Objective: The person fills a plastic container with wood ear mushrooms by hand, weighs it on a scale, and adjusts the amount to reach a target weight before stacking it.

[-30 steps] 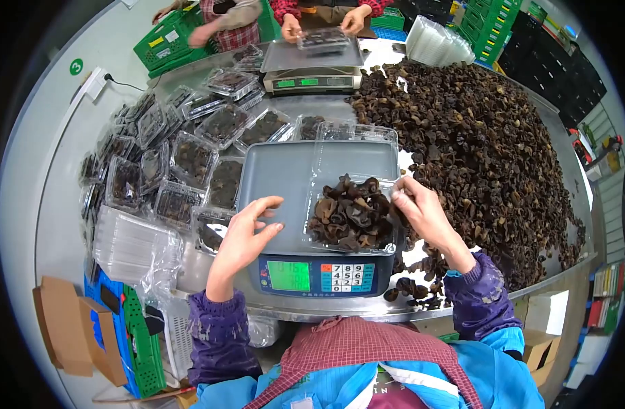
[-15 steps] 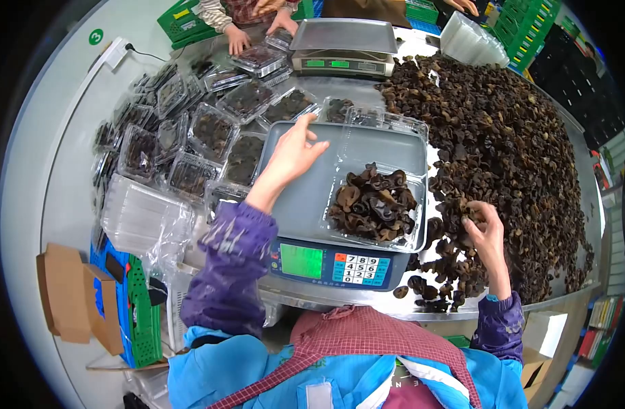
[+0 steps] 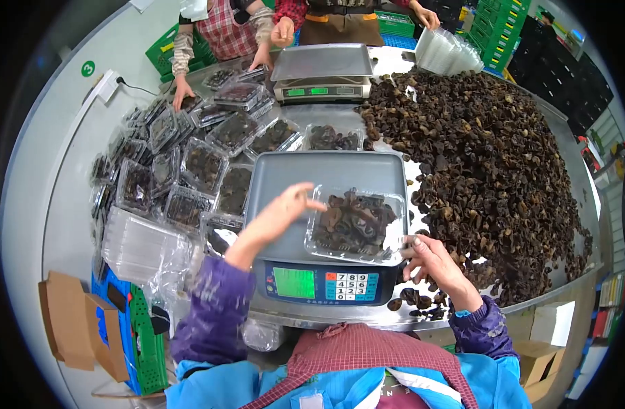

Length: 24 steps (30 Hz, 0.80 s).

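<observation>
A clear plastic box (image 3: pixel 356 225) of dark, curled fungus sits on the grey pan (image 3: pixel 278 174) of the scale, its lid now folded down over the contents. My left hand (image 3: pixel 288 208), slightly blurred, is at the box's left edge with its index finger stretched over the rim. At the lower right corner of the box my right hand (image 3: pixel 428 259) has its fingers bent around the edge. Below the pan, the scale's green display (image 3: pixel 294 282) and keypad (image 3: pixel 352 287) face me.
Filled boxes (image 3: pixel 203 163) lie piled at the left, with stacked empty containers (image 3: pixel 145 245) below them. Loose fungus (image 3: pixel 489 170) covers the right side. A second scale (image 3: pixel 322 65) stands at the back, where other people's hands (image 3: pixel 183 92) reach in.
The open box's lid has come down over the fungus. My left hand moved down to the box; my right hand left the loose pile for its corner. The view has shifted.
</observation>
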{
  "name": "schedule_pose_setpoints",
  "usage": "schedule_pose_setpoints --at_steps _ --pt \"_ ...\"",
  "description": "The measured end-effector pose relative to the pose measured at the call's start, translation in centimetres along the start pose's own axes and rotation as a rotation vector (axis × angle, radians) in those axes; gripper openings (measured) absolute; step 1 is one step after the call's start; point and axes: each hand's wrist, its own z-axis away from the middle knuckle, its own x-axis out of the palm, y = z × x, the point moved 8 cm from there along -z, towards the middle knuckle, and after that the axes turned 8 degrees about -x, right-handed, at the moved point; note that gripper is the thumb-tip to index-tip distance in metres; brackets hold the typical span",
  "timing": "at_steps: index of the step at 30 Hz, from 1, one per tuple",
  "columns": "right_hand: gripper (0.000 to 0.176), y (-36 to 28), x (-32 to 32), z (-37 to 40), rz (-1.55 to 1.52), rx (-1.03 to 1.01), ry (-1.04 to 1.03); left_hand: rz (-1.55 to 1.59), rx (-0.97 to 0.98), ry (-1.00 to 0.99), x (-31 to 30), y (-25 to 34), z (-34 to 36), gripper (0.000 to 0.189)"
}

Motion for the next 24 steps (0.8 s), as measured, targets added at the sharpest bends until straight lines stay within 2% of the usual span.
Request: schedule_pose_setpoints --at_steps 1,2,3,4,6,7,11,12,14,18,22,24 --pt "0.062 0.2 0.1 -0.2 -0.002 0.026 0.015 -0.259 -0.006 0.026 0.5 -0.8 1.4 0.045" --pt "0.057 0.5 0.3 -0.5 -0.002 0.05 0.026 -0.318 -0.009 0.02 1.3 -0.3 2.8 0.043" --pt "0.037 0.4 0.6 -0.7 -0.01 0.03 0.024 -0.278 -0.09 -0.024 2.0 -0.6 3.6 0.047" --pt "0.031 0.7 0.9 -0.9 -0.022 0.068 0.028 -0.236 -0.171 -0.06 2.6 -1.0 4.2 0.053" --pt "0.029 0.4 1.0 -1.1 -0.055 0.098 0.016 0.164 -0.234 -0.087 3.4 -1.9 4.6 0.056" --pt "0.03 0.2 1.1 -1.3 0.031 0.084 0.034 0.169 -0.191 -0.098 3.5 -1.5 4.7 0.057" --pt "0.036 0.6 1.6 -1.4 0.039 0.072 0.022 0.459 -0.265 -0.125 4.5 -2.5 5.2 0.066" --pt "0.034 0.7 1.6 -1.5 0.012 0.056 0.039 0.506 -0.225 -0.108 4.5 -2.4 5.1 0.066" --pt "0.032 1.0 0.9 -1.6 -0.02 0.054 0.102 0.487 -0.23 -0.143 4.3 -2.0 4.2 0.063" --pt "0.034 2.5 1.3 -2.3 -0.071 0.044 0.087 0.541 -0.163 -0.026 3.9 -3.0 5.2 0.056" --pt "0.039 1.8 3.0 -2.7 -0.124 -0.032 0.069 0.734 -0.256 0.178 1.1 -3.0 5.6 0.061" --pt "0.048 0.5 4.3 -2.9 -0.177 -0.099 -0.001 0.809 -0.131 0.193 -2.1 -2.2 5.5 0.058"
